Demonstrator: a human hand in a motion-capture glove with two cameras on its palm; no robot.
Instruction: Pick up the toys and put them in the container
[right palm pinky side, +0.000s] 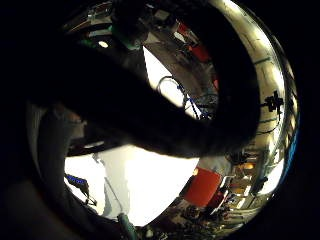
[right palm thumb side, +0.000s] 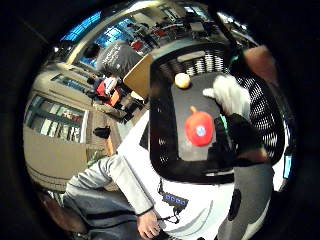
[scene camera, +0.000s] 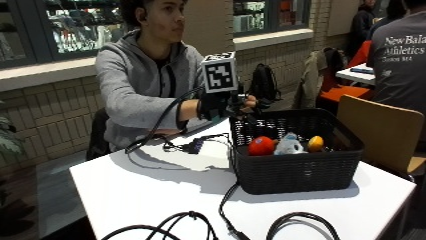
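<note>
Right hand (scene camera: 223, 106) hovers above the back-left rim of the black basket (scene camera: 296, 172) on the white desk (scene camera: 153, 192); can't tell whether its fingers are apart or together. Inside the basket, left to right: red toy (scene camera: 261, 145), white plush toy (scene camera: 290, 144), orange ball (scene camera: 315, 143). Thumb-side palm view looks down into the basket at all three.

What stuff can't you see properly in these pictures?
- Gloved right hand, outside view: its fingers sit behind the marker and the basket rim, so their curl is unclear.
- White toy, outside view: the basket wall hides its lower part; what it is stays unclear.
- Little finger side palm view: a dark shape close to the camera blocks most of the scene.
</note>
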